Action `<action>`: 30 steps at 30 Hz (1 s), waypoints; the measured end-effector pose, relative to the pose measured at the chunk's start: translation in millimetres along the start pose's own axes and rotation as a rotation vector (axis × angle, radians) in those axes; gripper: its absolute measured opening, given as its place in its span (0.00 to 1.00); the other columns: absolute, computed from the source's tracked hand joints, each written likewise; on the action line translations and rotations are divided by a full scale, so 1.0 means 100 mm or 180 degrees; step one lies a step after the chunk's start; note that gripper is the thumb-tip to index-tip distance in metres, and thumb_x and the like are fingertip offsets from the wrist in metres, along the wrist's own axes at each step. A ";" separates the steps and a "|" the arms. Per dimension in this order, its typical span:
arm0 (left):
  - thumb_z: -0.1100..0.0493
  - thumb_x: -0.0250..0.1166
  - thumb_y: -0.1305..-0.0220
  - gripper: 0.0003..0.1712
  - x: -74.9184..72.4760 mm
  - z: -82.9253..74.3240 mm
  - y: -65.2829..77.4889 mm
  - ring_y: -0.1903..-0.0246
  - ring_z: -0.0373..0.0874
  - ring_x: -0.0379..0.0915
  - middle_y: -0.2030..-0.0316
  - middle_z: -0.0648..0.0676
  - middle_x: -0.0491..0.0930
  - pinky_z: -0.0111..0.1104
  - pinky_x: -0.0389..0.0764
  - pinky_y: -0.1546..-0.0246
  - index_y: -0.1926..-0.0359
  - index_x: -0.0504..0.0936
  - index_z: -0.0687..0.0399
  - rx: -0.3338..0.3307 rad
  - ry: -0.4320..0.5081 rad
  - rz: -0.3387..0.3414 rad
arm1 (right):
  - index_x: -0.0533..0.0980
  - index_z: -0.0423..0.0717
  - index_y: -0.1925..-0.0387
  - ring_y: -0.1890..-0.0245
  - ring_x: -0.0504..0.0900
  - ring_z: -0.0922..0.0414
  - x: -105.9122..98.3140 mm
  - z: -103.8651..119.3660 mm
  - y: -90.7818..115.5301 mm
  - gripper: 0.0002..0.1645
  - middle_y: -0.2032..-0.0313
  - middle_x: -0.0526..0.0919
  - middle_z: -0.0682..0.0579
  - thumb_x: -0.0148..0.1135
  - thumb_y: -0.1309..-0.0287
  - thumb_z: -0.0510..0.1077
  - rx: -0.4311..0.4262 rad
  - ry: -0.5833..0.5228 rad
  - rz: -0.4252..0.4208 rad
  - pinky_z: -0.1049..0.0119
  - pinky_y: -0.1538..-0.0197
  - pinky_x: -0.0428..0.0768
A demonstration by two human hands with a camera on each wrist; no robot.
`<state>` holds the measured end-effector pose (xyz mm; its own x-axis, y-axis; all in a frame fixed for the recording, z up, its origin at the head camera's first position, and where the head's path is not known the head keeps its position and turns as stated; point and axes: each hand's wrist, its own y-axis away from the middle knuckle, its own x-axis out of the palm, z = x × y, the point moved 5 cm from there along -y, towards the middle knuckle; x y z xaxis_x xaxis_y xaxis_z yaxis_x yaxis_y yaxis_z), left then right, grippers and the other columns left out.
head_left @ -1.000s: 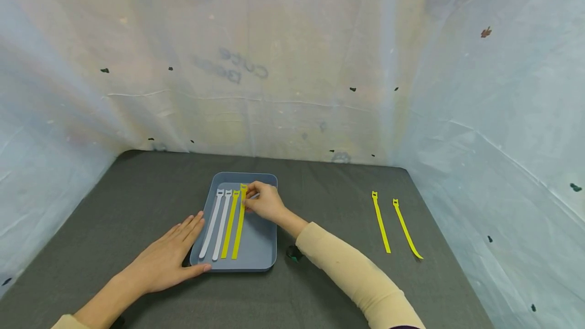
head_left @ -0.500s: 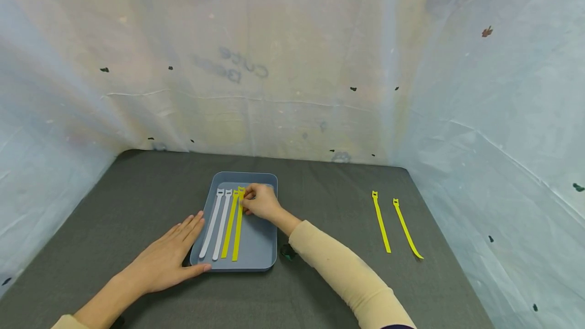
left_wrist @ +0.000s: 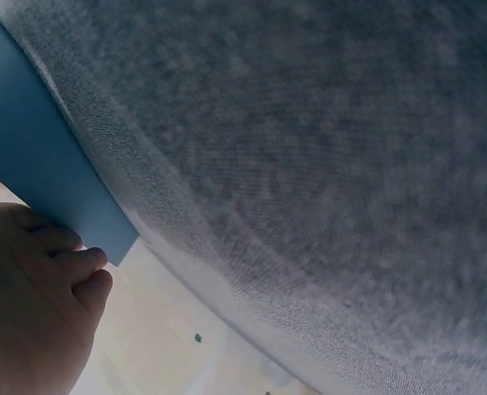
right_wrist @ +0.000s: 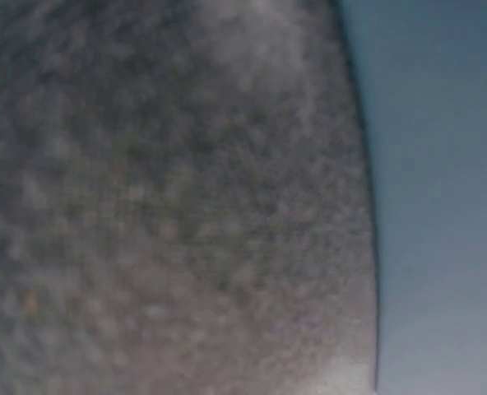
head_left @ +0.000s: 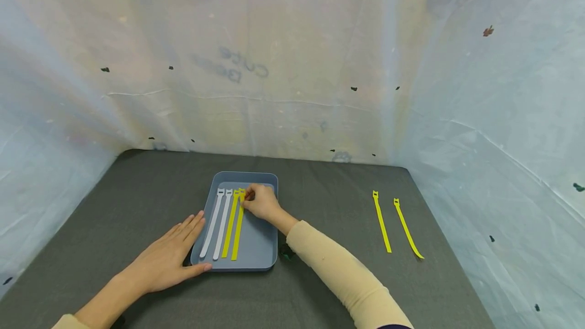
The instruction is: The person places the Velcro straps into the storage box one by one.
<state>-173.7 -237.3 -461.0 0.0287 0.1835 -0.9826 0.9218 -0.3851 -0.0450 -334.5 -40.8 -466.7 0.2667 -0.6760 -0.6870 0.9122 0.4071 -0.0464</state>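
Observation:
In the head view a blue-grey tray (head_left: 258, 250) holds two white cable ties and two yellow ones, laid side by side with their slotted heads at the far end. My right hand (head_left: 262, 203) pinches the rightmost yellow cable tie (head_left: 237, 232) near its head, which lies close against the other yellow cable tie (head_left: 229, 230). A white cable tie (head_left: 220, 232) comes to the left of these. My left hand (head_left: 165, 257) rests its straight fingers on the tray's left edge, thumb at the near corner. The left wrist view shows its fingertips by the tray's wall (left_wrist: 54, 164).
Two more yellow cable ties lie apart on the dark cloth (head_left: 329, 207), one (head_left: 381, 222) fairly straight and the other (head_left: 407, 227) curved at its near end. Pale plastic sheeting (head_left: 292, 75) closes in the back and sides.
The pinched yellow cable tie's head has shifted slightly left and nearer, coming beside the other yellow one's head. My right hand moved a little with it; my left hand stayed put.

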 end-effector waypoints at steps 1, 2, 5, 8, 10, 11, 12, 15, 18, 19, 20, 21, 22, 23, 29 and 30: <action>0.18 0.55 0.38 0.66 0.00 0.00 0.00 0.21 0.62 0.50 0.19 0.62 0.50 0.59 0.61 0.26 0.20 0.56 0.64 0.0002 -0.0006 -0.0001 | 0.82 0.41 0.59 0.70 0.80 0.64 0.00 -0.01 0.00 0.09 0.66 0.85 0.53 0.74 0.37 0.40 -0.0003 0.0069 -0.0019 0.76 0.66 0.79; 0.18 0.55 0.38 0.65 0.00 0.00 0.00 0.21 0.62 0.50 0.19 0.62 0.51 0.59 0.61 0.26 0.20 0.56 0.64 0.0001 -0.0008 -0.0002 | 0.82 0.42 0.59 0.69 0.79 0.64 0.00 -0.01 -0.01 0.09 0.66 0.85 0.54 0.74 0.38 0.41 -0.0006 0.0121 -0.0032 0.76 0.66 0.79; 0.18 0.56 0.38 0.65 0.01 0.00 0.01 0.21 0.62 0.50 0.19 0.62 0.51 0.59 0.61 0.26 0.20 0.57 0.65 0.0008 -0.0011 -0.0016 | 0.83 0.42 0.60 0.68 0.79 0.64 0.01 -0.02 -0.02 0.09 0.66 0.85 0.54 0.75 0.38 0.41 -0.0024 0.0200 -0.0072 0.75 0.65 0.78; 0.18 0.56 0.38 0.65 0.02 0.01 0.00 0.21 0.62 0.50 0.19 0.62 0.51 0.59 0.61 0.26 0.20 0.57 0.64 0.0007 -0.0006 -0.0016 | 0.83 0.42 0.61 0.68 0.79 0.63 0.04 -0.04 -0.04 0.09 0.67 0.85 0.54 0.75 0.39 0.41 -0.0021 0.0180 -0.0097 0.74 0.64 0.79; 0.18 0.56 0.38 0.66 0.02 0.01 0.00 0.21 0.62 0.50 0.19 0.62 0.51 0.59 0.61 0.26 0.20 0.56 0.64 0.0006 -0.0001 -0.0008 | 0.82 0.42 0.61 0.68 0.79 0.63 0.04 -0.06 -0.05 0.09 0.68 0.84 0.55 0.75 0.40 0.40 -0.0028 0.0179 -0.0110 0.73 0.64 0.80; 0.18 0.56 0.38 0.66 0.02 0.01 0.00 0.21 0.62 0.50 0.19 0.62 0.51 0.58 0.61 0.26 0.20 0.56 0.64 0.0005 0.0001 -0.0006 | 0.82 0.41 0.61 0.69 0.79 0.63 0.04 -0.06 -0.05 0.09 0.68 0.84 0.55 0.75 0.40 0.40 -0.0027 0.0164 -0.0119 0.73 0.64 0.80; 0.18 0.56 0.38 0.66 0.02 0.00 0.00 0.21 0.62 0.49 0.19 0.62 0.50 0.59 0.61 0.26 0.20 0.56 0.64 0.0004 0.0004 -0.0003 | 0.82 0.41 0.61 0.69 0.79 0.63 0.04 -0.06 -0.05 0.09 0.68 0.83 0.55 0.75 0.40 0.40 -0.0023 0.0164 -0.0128 0.72 0.64 0.80; 0.18 0.56 0.38 0.66 0.01 0.00 0.00 0.21 0.61 0.49 0.19 0.62 0.50 0.59 0.60 0.26 0.20 0.56 0.64 0.0007 0.0014 0.0002 | 0.82 0.40 0.60 0.70 0.77 0.64 0.02 -0.04 -0.04 0.10 0.69 0.82 0.56 0.74 0.39 0.40 -0.0007 0.0190 -0.0146 0.73 0.65 0.78; 0.18 0.56 0.38 0.66 0.00 0.00 0.00 0.21 0.62 0.49 0.19 0.62 0.50 0.59 0.60 0.26 0.20 0.56 0.65 0.0011 0.0027 0.0005 | 0.82 0.40 0.56 0.71 0.76 0.63 0.02 -0.04 -0.03 0.13 0.69 0.80 0.56 0.74 0.38 0.41 0.0041 0.0167 -0.0137 0.72 0.66 0.77; 0.18 0.56 0.38 0.66 0.00 0.00 0.00 0.21 0.62 0.49 0.19 0.62 0.50 0.59 0.60 0.26 0.20 0.56 0.65 0.0013 0.0031 0.0006 | 0.81 0.40 0.54 0.71 0.75 0.63 0.02 -0.04 -0.04 0.14 0.69 0.80 0.57 0.74 0.37 0.42 0.0059 0.0154 -0.0123 0.71 0.66 0.76; 0.18 0.56 0.38 0.65 -0.01 -0.01 0.00 0.21 0.62 0.50 0.19 0.62 0.50 0.59 0.61 0.26 0.20 0.56 0.65 0.0014 0.0039 0.0007 | 0.81 0.40 0.52 0.72 0.75 0.63 0.03 -0.05 -0.04 0.15 0.70 0.80 0.56 0.74 0.37 0.42 0.0072 0.0137 -0.0108 0.71 0.66 0.76; 0.18 0.56 0.38 0.66 -0.01 -0.01 0.00 0.21 0.62 0.50 0.19 0.62 0.50 0.59 0.61 0.26 0.20 0.56 0.64 0.0016 0.0045 0.0008 | 0.81 0.40 0.50 0.72 0.75 0.63 0.03 -0.05 -0.04 0.17 0.70 0.79 0.57 0.74 0.37 0.42 0.0078 0.0137 -0.0100 0.71 0.67 0.76; 0.18 0.56 0.38 0.65 -0.01 -0.01 0.00 0.21 0.62 0.50 0.19 0.62 0.50 0.59 0.61 0.26 0.20 0.56 0.64 0.0018 0.0051 0.0007 | 0.80 0.39 0.48 0.73 0.75 0.62 0.04 -0.05 -0.04 0.19 0.70 0.79 0.56 0.74 0.37 0.42 0.0101 0.0109 -0.0085 0.71 0.67 0.76; 0.18 0.56 0.38 0.65 -0.01 -0.01 0.00 0.21 0.62 0.50 0.19 0.62 0.50 0.59 0.61 0.26 0.20 0.56 0.64 0.0019 0.0058 0.0004 | 0.80 0.40 0.46 0.74 0.74 0.62 0.04 -0.06 -0.05 0.20 0.70 0.79 0.56 0.74 0.36 0.42 0.0109 0.0103 -0.0072 0.71 0.68 0.75; 0.19 0.57 0.37 0.65 -0.02 -0.01 0.01 0.21 0.62 0.50 0.19 0.62 0.50 0.59 0.62 0.27 0.20 0.56 0.64 0.0033 0.0066 -0.0014 | 0.76 0.39 0.36 0.77 0.72 0.64 0.05 -0.06 -0.06 0.29 0.72 0.78 0.57 0.73 0.36 0.41 0.0126 0.0095 -0.0050 0.72 0.71 0.72; 0.19 0.57 0.37 0.65 -0.02 -0.01 0.01 0.21 0.62 0.50 0.19 0.62 0.50 0.59 0.62 0.27 0.20 0.56 0.64 0.0034 0.0066 -0.0013 | 0.76 0.39 0.35 0.78 0.72 0.64 0.05 -0.07 -0.06 0.30 0.72 0.78 0.57 0.73 0.36 0.41 0.0127 0.0096 -0.0047 0.73 0.71 0.72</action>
<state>-172.4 -236.8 -459.2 0.0332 0.2037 -0.9785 0.9177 -0.3939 -0.0509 -340.8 -42.7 -475.0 0.2441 -0.6627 -0.7079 0.9279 0.3718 -0.0281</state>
